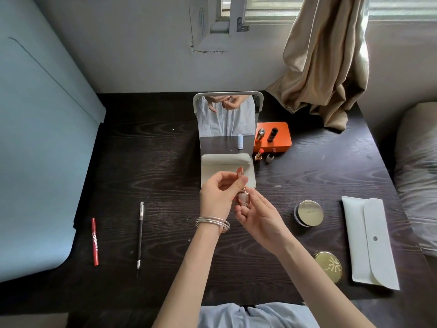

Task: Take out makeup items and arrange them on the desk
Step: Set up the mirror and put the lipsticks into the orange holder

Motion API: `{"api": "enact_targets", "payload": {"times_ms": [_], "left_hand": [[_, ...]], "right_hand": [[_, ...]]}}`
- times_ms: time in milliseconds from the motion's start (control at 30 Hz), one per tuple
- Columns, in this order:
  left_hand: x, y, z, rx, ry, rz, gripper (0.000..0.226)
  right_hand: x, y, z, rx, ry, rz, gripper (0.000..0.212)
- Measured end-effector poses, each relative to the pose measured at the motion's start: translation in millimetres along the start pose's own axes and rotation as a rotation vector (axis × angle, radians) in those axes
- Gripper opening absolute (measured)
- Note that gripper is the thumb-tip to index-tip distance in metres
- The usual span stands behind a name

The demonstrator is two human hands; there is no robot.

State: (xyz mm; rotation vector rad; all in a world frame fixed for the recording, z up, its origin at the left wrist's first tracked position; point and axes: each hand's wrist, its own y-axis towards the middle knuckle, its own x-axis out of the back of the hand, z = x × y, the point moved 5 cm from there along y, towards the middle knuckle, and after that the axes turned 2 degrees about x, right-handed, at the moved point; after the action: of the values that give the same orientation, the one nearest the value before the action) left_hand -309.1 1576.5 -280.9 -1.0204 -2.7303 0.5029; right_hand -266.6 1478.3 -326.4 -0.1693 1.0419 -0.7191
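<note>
Above the middle of the dark wooden desk (165, 162) I hold a small rose-gold bottle (242, 198). My left hand (218, 194), with bangles on its wrist, grips the bottle's tall cap. My right hand (256, 215) holds the round glass base from below and the side. A red pencil (94, 241) and a thin black brush pencil (140, 235) lie on the desk at the left. A round gold-lidded jar (308, 213) and a gold compact (327, 266) lie at the right. Two open lipsticks (264, 155) stand by an orange box (281, 140).
A standing mirror (228, 119) faces me behind my hands, its beige base holding a rolled pad. A white snap pouch (370, 242) lies at the far right. A tan curtain (324, 62) drapes onto the desk's back right corner. Two lipstick caps rest on the orange box.
</note>
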Motion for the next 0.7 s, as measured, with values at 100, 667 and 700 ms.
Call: {"api": "enact_targets", "payload": {"times_ms": [100, 667, 700], "left_hand": [[-1, 0, 1, 0.015, -0.007, 0.014, 0.013], [-4, 3, 1, 0.041, 0.002, 0.012, 0.013], [-5, 3, 0, 0.017, 0.026, -0.001, 0.012]], "right_hand": [[0, 0, 0, -0.031, -0.062, -0.029, 0.029], [3, -1, 10, 0.017, -0.192, 0.028, 0.035], [5, -2, 13, 0.075, -0.342, 0.016, 0.036]]}}
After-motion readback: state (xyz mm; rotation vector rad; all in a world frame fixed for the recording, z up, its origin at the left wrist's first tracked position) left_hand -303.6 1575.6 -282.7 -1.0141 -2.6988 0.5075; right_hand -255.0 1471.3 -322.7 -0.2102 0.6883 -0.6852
